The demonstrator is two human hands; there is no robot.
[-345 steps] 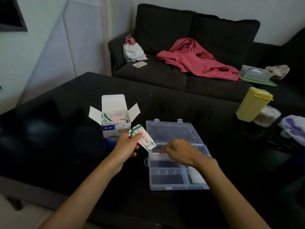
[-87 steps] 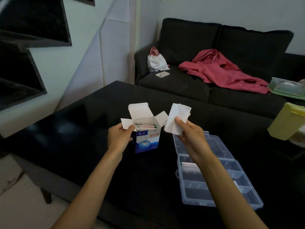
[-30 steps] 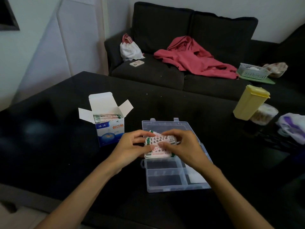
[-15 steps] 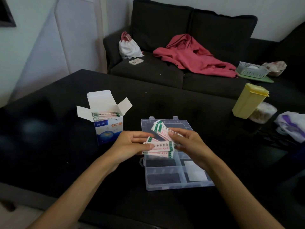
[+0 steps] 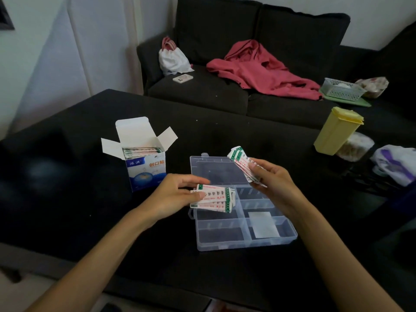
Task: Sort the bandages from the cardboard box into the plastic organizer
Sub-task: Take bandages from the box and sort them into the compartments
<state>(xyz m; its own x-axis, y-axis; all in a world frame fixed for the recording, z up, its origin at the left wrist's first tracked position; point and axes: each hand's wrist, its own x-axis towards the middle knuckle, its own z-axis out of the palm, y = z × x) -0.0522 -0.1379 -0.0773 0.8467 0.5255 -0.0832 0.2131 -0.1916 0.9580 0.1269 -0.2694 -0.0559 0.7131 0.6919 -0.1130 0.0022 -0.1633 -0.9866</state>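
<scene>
Head view, the only one. My left hand (image 5: 173, 194) pinches a small stack of bandages (image 5: 213, 198) between thumb and fingers, flat, held just over the near-left part of the plastic organizer (image 5: 242, 243). My right hand (image 5: 273, 181) grips a second bunch of bandages (image 5: 242, 163), tilted, top end sticking up over the open lid (image 5: 213, 170). The two hands are apart, each with its own bunch, neither one touching the organizer.

The organizer sits open on the black table (image 5: 67, 199), lid laid back flat. One compartment at the near right holds a white square piece (image 5: 263, 225); I can't tell what it is. The other compartments I can see look bare, though my hands and the stacks cover some of the far ones.

The cardboard box (image 5: 144, 167) stands upright to the left of the organizer, flaps open, with more bandages (image 5: 141, 152) showing at the top.

Progress, my call: early to middle. A batch is out of the box and split in two, none of it dropped in yet. Left to do: place both bunches into compartments, then pull the rest from the box.

Behind the table: sofa (image 5: 225, 95) with a red garment (image 5: 258, 70); yellow container (image 5: 337, 131) on the table's right.
</scene>
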